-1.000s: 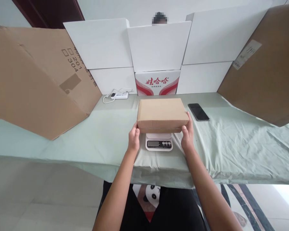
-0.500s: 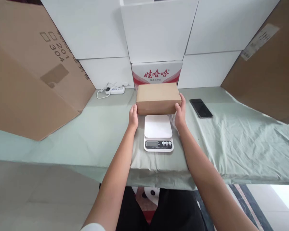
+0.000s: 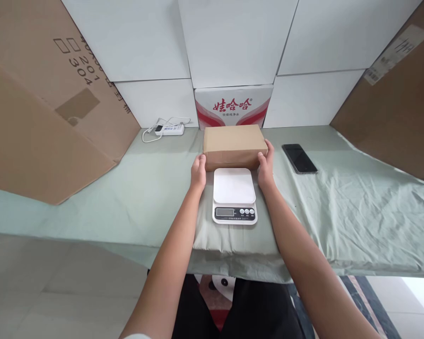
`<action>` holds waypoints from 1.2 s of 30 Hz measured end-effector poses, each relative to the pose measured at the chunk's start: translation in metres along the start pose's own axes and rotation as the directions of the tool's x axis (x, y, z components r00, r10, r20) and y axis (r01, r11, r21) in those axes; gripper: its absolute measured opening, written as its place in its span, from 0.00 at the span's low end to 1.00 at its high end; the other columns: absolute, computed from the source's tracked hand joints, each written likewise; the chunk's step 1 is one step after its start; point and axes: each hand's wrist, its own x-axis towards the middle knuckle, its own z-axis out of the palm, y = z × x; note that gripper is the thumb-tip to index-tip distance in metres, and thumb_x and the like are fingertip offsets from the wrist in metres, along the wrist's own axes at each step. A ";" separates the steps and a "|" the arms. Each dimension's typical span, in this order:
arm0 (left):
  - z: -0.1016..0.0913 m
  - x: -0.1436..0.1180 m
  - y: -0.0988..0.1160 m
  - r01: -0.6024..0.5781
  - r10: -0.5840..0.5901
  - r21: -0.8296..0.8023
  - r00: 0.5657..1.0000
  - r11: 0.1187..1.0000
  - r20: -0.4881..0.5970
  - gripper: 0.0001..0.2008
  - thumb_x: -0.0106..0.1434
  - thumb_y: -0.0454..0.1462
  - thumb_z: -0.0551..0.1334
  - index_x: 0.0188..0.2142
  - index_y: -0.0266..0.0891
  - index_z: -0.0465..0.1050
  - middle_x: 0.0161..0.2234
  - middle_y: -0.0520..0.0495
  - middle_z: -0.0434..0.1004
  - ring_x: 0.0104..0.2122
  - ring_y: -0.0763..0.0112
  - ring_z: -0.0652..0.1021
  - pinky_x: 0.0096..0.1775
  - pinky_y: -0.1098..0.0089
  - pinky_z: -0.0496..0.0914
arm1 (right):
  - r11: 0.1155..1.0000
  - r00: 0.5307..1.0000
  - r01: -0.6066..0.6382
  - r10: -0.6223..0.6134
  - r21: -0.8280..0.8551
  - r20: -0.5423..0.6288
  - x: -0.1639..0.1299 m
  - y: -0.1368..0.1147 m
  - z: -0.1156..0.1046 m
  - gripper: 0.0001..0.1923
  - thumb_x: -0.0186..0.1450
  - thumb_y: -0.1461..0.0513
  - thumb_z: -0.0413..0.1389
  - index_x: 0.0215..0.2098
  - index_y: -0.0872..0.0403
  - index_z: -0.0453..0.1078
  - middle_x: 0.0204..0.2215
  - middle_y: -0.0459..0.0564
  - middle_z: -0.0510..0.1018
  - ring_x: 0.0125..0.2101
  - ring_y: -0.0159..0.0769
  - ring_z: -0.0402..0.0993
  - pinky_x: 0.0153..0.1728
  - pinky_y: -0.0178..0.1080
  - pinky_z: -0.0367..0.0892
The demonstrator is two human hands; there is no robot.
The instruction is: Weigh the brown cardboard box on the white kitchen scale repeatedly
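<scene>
A brown cardboard box (image 3: 235,146) is held between my two hands just behind the kitchen scale. My left hand (image 3: 198,172) grips its left end, thumb on the near face. At the opposite end, my right hand (image 3: 266,165) wraps round the corner with the thumb in front. Whether the box's underside touches the cloth cannot be told. Nearer to me, the white kitchen scale (image 3: 234,195) lies flat between my forearms, nothing on its platform. Its display and several buttons face me.
A black phone (image 3: 299,158) lies to the right on the green tablecloth (image 3: 155,188). A white power strip with cable (image 3: 169,129) is at the back left. Large cartons (image 3: 28,117) flank both sides. Behind stands a white carton with red lettering (image 3: 234,106).
The view has shifted slightly. The box sits a little lower, close behind the scale, with both hands still gripping its ends.
</scene>
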 end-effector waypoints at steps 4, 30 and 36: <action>0.000 0.004 -0.001 -0.003 0.003 -0.011 1.000 1.000 0.009 0.32 0.75 0.67 0.60 0.52 0.43 0.80 0.55 0.40 0.88 0.58 0.52 0.84 0.60 0.56 0.77 | 1.000 1.000 0.003 -0.003 0.021 0.004 0.001 0.002 0.000 0.40 0.71 0.38 0.58 0.75 0.41 0.61 0.72 0.54 0.72 0.77 0.58 0.63 0.84 0.68 0.52; -0.004 0.002 0.007 -0.079 0.082 -0.053 0.995 0.996 0.062 0.45 0.66 0.75 0.62 0.59 0.42 0.82 0.67 0.35 0.85 0.72 0.42 0.80 0.73 0.49 0.72 | 0.997 0.998 -0.045 0.043 0.067 0.040 -0.004 -0.014 0.005 0.50 0.66 0.31 0.60 0.80 0.41 0.61 0.83 0.49 0.65 0.86 0.55 0.49 0.89 0.62 0.42; -0.011 -0.029 0.027 -0.304 0.304 0.002 0.951 0.953 0.055 0.45 0.68 0.75 0.59 0.61 0.43 0.83 0.65 0.35 0.86 0.70 0.42 0.80 0.70 0.50 0.74 | 0.995 0.996 0.085 -0.085 0.051 0.009 -0.029 -0.041 -0.005 0.48 0.72 0.34 0.58 0.83 0.40 0.56 0.86 0.51 0.59 0.86 0.54 0.52 0.88 0.62 0.45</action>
